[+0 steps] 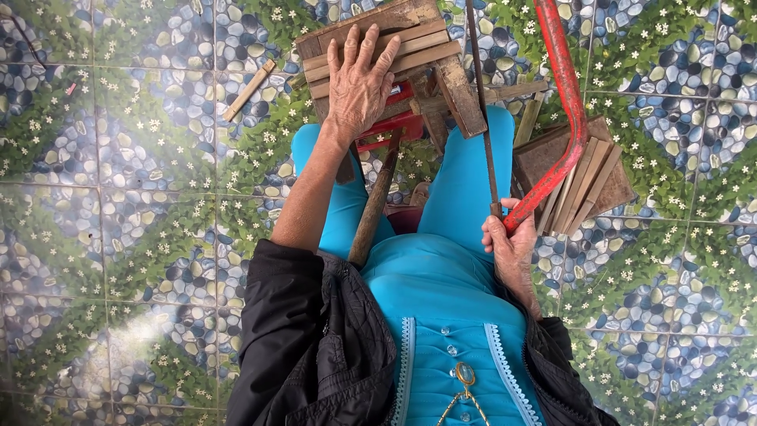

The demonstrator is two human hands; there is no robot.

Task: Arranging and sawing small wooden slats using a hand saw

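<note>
My left hand (359, 83) lies flat, fingers spread, on the wooden slats (394, 51) stacked on the small wooden table (461, 95) in front of my knees, gripping nothing. My right hand (509, 241) is clenched around the handle of the red-framed saw (564, 102), its blade running up beside the slats. A pile of cut strips (583, 181) lies on the tiled floor (118, 197), just right of the saw.

Left floor: open tile (118, 197), 1 loose stick (248, 89).
Centre: bench (394, 47) and mallet (374, 205) block.
Right: saw (564, 102) and stacked slats (583, 177) crowd the passage.
</note>
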